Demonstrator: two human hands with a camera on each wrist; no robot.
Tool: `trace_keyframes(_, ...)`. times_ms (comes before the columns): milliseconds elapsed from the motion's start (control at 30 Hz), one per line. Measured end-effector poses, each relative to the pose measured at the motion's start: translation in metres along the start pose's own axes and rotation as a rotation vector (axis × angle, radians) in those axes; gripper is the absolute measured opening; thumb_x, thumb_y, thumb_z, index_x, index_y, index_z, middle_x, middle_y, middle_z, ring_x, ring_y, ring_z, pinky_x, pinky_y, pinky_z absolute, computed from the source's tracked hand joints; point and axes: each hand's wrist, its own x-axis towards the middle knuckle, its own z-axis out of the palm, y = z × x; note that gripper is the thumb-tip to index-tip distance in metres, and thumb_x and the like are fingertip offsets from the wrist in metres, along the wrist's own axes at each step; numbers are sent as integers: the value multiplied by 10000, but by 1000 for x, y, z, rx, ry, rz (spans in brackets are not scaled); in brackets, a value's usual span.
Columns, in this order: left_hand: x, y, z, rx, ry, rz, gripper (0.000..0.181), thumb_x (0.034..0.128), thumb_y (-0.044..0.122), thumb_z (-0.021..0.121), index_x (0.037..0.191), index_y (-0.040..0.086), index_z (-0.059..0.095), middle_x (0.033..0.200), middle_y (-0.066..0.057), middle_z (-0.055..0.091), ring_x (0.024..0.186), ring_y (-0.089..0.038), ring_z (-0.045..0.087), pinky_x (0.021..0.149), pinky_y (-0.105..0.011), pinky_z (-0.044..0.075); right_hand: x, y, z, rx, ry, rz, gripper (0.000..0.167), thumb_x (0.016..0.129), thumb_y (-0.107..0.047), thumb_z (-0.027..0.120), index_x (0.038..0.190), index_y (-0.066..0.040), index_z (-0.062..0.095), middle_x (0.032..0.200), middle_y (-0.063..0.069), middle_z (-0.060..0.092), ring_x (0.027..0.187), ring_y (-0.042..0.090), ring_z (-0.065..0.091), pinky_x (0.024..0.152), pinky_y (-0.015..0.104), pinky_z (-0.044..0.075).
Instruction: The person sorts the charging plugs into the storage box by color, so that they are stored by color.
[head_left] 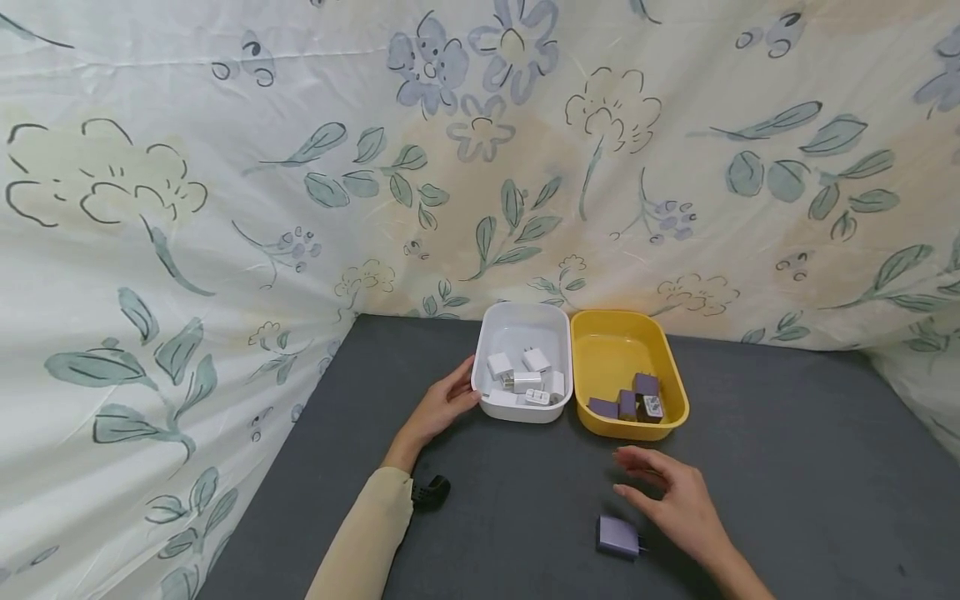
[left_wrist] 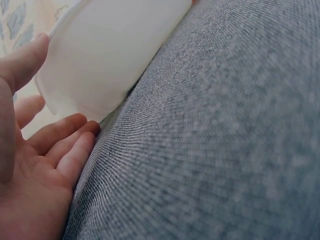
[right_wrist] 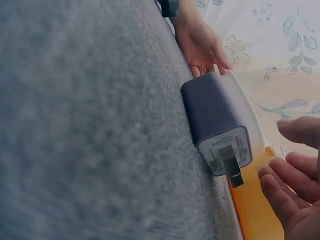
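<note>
On the dark tabletop lies a purple plug-in charger (head_left: 618, 537), its metal prongs pointing right; the right wrist view shows the charger (right_wrist: 212, 107) close up. My right hand (head_left: 675, 500) hovers just above and right of it, fingers loosely bent, thumb apart, holding nothing. My left hand (head_left: 442, 404) rests at the left side of a white bin (head_left: 525, 410), fingers against or close to its wall; in the left wrist view that hand (left_wrist: 45, 155) has extended fingers. Several white chargers (head_left: 527, 382) lie in the white bin. Several purple chargers (head_left: 647, 384) lie in the yellow bin (head_left: 611, 350) beside it.
A floral cloth (head_left: 480, 167) hangs behind the table and along its left side. The two bins stand side by side at the back of the dark table (head_left: 510, 517). A black strap device (head_left: 431, 492) sits at my left wrist.
</note>
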Motion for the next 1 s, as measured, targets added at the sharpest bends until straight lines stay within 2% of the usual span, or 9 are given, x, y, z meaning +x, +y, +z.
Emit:
trace_keyframes(200,1,-1,2,-14,-15,18,712,973,134,596,1559,80,193,1553,-223,330,1422,-341,372,1088,-323,425,-6,8,1,63,-82,67,455,753,-207,839,1159,-77,681,1079,68,725,943,104,697,801,232,577)
trace_keyframes(333,1,-3,2,-16,-24,-2,714,977,156,594,1561,94,188,1556,-208,334,1424,-319,374,1083,-287,425,-9,11,2,108,-134,87,451,749,-212,841,1145,-64,685,1066,82,724,930,86,694,790,224,577)
trace_keyframes(500,-2,-4,2,-9,-11,-19,704,979,162,592,1561,113,201,1545,-188,366,1410,-303,400,1074,-297,440,-9,11,3,155,-224,69,454,784,-223,817,1165,-27,668,1085,120,717,940,78,695,788,237,579)
trace_keyframes(633,-3,-4,2,8,-15,-12,692,988,151,573,1561,95,189,1541,-208,362,1409,-321,398,1092,-370,429,-9,11,2,194,-326,75,471,802,-234,802,1192,-17,650,1127,141,703,973,85,690,809,235,574)
trace_keyframes(733,1,-14,1,15,-12,-7,691,991,149,567,1563,105,182,1543,-210,357,1413,-329,391,1101,-404,417,-8,12,2,207,-389,64,484,813,-256,792,1204,-13,643,1143,144,698,988,86,684,819,239,572)
trace_keyframes(867,8,-31,0,19,12,-2,681,992,173,570,1564,181,201,1541,-173,379,1415,-305,395,1104,-383,415,-6,16,2,222,-448,38,467,826,-252,780,1202,-11,644,1142,148,699,985,70,678,808,234,571)
trace_keyframes(1000,9,-31,1,28,45,16,668,987,170,580,1558,204,235,1515,-166,423,1395,-307,424,1082,-338,440,-3,20,2,237,-488,-23,470,814,-240,789,1200,-15,646,1131,151,702,986,70,680,798,241,575)
